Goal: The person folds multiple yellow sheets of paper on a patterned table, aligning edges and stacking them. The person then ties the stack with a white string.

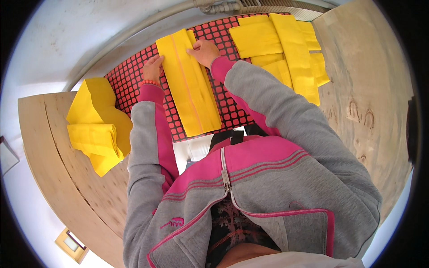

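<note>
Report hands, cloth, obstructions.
Left hand at left edge of middle yellow cloth; right hand on right edge. Cloth on red-black mat. Nothing else on top.

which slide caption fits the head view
Left hand and right hand at opposite edges of a yellow cloth strip on a red-and-black mat, yellow pieces on either side.

Wooden desk (371, 156) marked by knots, mat (129, 76) patterned with red squares on black, pale pipe (178, 9) seen beyond it, white wall (76, 35).
</note>
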`<state>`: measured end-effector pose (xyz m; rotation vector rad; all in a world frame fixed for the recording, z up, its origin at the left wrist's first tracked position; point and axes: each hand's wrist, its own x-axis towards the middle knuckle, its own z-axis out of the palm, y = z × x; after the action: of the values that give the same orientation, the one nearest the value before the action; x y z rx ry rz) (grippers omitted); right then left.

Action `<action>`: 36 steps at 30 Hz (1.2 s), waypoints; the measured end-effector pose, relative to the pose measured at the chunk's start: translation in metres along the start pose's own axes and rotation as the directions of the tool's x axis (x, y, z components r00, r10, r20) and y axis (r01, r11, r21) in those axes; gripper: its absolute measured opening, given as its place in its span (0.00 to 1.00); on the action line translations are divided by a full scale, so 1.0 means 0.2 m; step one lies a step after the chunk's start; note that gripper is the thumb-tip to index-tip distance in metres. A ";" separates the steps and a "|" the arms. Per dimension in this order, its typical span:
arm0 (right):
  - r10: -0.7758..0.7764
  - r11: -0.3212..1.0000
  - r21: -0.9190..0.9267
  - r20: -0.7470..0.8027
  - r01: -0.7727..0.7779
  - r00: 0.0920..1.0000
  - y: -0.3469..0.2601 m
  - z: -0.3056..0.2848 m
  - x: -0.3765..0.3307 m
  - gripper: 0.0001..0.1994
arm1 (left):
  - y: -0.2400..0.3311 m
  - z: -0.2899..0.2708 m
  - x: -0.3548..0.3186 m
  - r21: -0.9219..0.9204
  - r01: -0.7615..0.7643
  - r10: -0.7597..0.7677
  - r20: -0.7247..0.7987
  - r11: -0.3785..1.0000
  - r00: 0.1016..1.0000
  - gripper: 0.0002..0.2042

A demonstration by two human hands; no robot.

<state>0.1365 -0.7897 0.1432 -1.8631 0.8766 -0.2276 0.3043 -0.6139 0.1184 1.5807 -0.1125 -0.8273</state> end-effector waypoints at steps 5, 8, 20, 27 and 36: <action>-0.147 0.965 -0.238 -0.153 0.108 0.977 -0.07 0.03 -0.11 0.13 | -0.01 0.03 0.00 0.069 -0.093 0.095 -0.014 0.993 0.995 0.14; -0.333 0.899 -0.355 -0.175 0.256 0.927 -0.10 0.05 -0.16 0.11 | -0.01 0.05 -0.02 0.087 -0.119 0.123 -0.045 0.989 0.991 0.13; -0.047 0.997 0.043 -0.217 0.057 0.975 -0.02 0.06 -0.17 0.14 | 0.02 0.09 -0.09 0.070 -0.222 0.222 0.004 0.973 0.975 0.14; -0.056 0.998 -0.039 -0.115 0.052 0.992 -0.04 0.04 -0.14 0.16 | 0.04 0.06 -0.10 0.029 -0.145 0.145 0.004 0.989 0.989 0.09; -0.114 0.990 0.055 -0.251 0.132 0.961 -0.03 0.05 -0.19 0.11 | 0.03 0.04 -0.09 -0.021 -0.222 0.223 0.070 0.975 0.972 0.07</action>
<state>0.1166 -0.7556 0.1517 -1.8495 0.9076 -0.5721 0.2894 -0.6129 0.1327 1.4941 -0.3299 -0.7076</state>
